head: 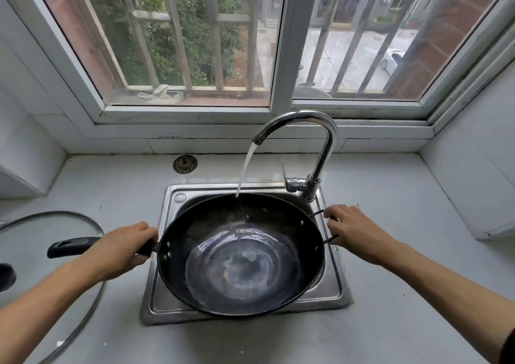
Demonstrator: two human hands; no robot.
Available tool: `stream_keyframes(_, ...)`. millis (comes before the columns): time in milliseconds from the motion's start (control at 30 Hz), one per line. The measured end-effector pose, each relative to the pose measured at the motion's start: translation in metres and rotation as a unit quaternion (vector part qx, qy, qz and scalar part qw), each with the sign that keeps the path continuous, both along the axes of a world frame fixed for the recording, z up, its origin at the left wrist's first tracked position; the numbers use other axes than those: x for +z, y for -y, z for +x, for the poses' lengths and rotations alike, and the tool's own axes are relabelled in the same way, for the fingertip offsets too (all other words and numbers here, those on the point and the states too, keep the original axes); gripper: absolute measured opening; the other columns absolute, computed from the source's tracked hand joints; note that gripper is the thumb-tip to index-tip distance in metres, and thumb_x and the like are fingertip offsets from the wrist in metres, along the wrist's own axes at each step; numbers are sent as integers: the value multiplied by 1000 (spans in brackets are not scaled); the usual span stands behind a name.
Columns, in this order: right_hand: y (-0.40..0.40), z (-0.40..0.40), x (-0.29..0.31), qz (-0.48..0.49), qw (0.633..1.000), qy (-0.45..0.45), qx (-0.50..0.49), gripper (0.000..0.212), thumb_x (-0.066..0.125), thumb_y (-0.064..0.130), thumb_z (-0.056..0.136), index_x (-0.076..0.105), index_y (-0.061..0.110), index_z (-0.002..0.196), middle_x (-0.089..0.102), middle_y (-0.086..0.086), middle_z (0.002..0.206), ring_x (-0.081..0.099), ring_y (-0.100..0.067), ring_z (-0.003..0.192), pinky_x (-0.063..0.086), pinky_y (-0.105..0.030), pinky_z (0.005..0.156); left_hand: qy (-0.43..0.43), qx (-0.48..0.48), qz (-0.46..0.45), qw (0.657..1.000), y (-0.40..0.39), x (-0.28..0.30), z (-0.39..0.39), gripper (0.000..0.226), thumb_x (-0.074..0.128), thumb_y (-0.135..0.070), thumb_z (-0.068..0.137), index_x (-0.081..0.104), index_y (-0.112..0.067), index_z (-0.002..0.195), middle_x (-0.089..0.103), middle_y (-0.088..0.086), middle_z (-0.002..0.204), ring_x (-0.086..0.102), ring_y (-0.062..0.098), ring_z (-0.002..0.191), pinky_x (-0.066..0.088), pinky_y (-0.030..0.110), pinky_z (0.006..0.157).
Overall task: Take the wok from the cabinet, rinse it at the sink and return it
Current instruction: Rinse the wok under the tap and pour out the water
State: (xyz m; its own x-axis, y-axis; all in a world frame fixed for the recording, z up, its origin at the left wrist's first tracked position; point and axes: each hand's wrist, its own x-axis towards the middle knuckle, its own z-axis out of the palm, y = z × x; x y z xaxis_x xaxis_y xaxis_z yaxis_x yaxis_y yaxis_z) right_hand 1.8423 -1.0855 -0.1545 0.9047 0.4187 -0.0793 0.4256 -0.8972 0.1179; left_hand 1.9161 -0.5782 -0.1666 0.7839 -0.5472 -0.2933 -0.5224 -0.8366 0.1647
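I hold a black wok (241, 255) over the steel sink (333, 288), its bowl nearly covering the basin, while the faucet (312, 129) streams water into it. My left hand (122, 249) is wrapped around the long black handle where it meets the rim; my right hand (354, 232) curls over the wire loop handle opposite. The wok looks rigid and heavy, heavier as it fills, and wet metal is probably slippery, so both handles seem the safest grip. A glass lid (55, 224) lies on the worktop (390, 196) to my left.
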Motion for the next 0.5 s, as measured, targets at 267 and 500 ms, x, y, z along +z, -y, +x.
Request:
stream_keyframes(267,1,0,-6,-15,992,-124,-9,24,59,41,92,46,20,90,4,-14,163,-2,-30,151,20,-43,117,-75,32,-67,994,-7,14,-12,19,68,-23,79,59,-25,95,60,-11,79,53,7,75,37,15,67)
stream_keyframes(500,-5,20,0,75,980,-179,-44,29,68,31,87,43,21,75,16,-14,158,31,-27,141,37,-30,101,-57,55,-113,990,-14,23,-14,18,71,-19,82,56,-29,86,59,-9,73,53,7,70,40,21,64)
